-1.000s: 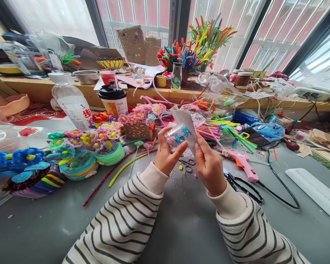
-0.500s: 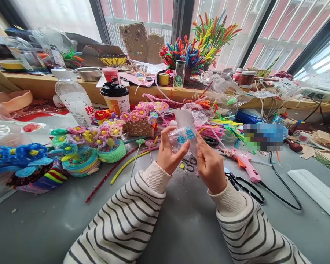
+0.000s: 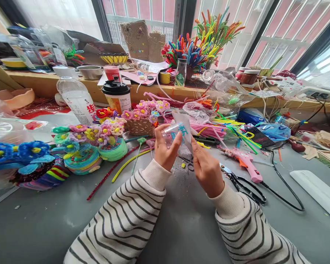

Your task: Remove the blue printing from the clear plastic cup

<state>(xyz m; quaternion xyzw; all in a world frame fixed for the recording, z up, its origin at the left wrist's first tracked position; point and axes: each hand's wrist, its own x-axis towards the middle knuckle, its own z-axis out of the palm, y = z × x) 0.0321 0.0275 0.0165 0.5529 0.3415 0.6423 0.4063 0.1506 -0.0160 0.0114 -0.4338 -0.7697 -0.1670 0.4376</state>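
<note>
My left hand (image 3: 165,152) is wrapped round a small clear plastic cup (image 3: 171,134) with blue lettering, thumb across its side. A pale strip of paper (image 3: 182,119) stands against the far right side of the cup. My right hand (image 3: 209,172) pinches the strip's lower right edge between thumb and fingers. Below the hands, a pair of scissors (image 3: 190,167) lies partly hidden beside a small yellow bit (image 3: 183,165). Black-handled pliers (image 3: 243,185) rest right of my right hand.
Pipe-cleaner flower pots (image 3: 112,148) stand on the left, near a water bottle (image 3: 78,99) and a lidded paper cup (image 3: 117,97). Loose pipe cleaners (image 3: 206,126) lie behind my hands. A pink glue gun (image 3: 246,163) with its cord and a white bar (image 3: 316,194) lie right.
The cup and paper strip have tilted and shifted slightly left. My right hand has dropped a little lower and turned, still pinching the strip. The view has shifted slightly.
</note>
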